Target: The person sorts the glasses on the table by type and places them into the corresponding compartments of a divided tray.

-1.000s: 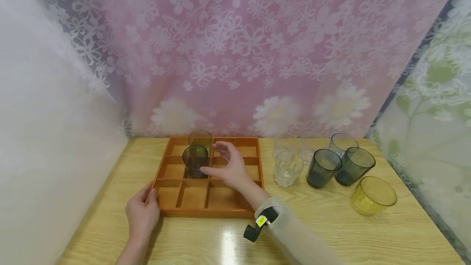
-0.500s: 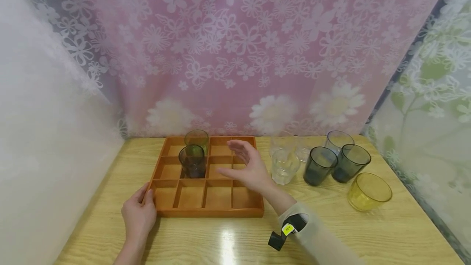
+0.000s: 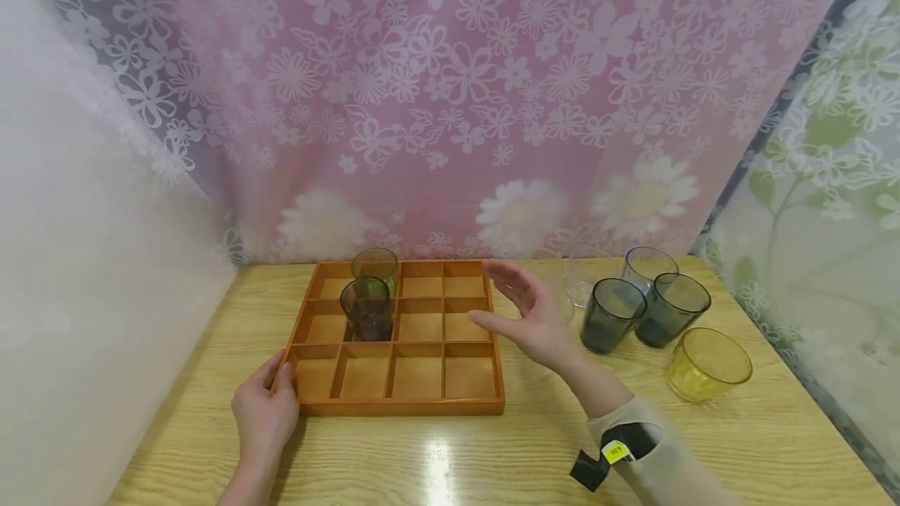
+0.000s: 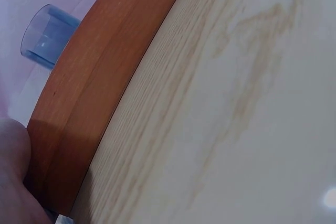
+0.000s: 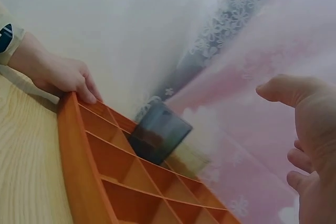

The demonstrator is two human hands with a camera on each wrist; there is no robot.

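My left hand (image 3: 265, 404) grips the left side of a wooden compartment tray (image 3: 394, 408), its thumb at the rim. The right wrist view shows this same grip from across the tray. In the second column, a dark grey glass (image 3: 368, 309) stands in the middle row, tilted in the right wrist view. Behind it, a green glass (image 3: 375, 261) occupies the back row. My right hand (image 3: 529, 320) hovers past the tray's right edge, fingers spread and thumb apart, holding nothing. It covers much of the clear glasses (image 3: 582, 287) behind it.
Right of the tray, two dark grey glasses (image 3: 612, 322) stand close together, with a bluish clear glass (image 3: 650, 262) behind them. A wide yellow glass (image 3: 706, 365) is nearer the right table edge. A floral curtain (image 3: 422, 115) backs the table (image 3: 366, 459).
My right hand has left the dark grey glass and moved right, off the tray to the clear glasses. The dark grey glass stays in the tray; my left hand keeps its grip.
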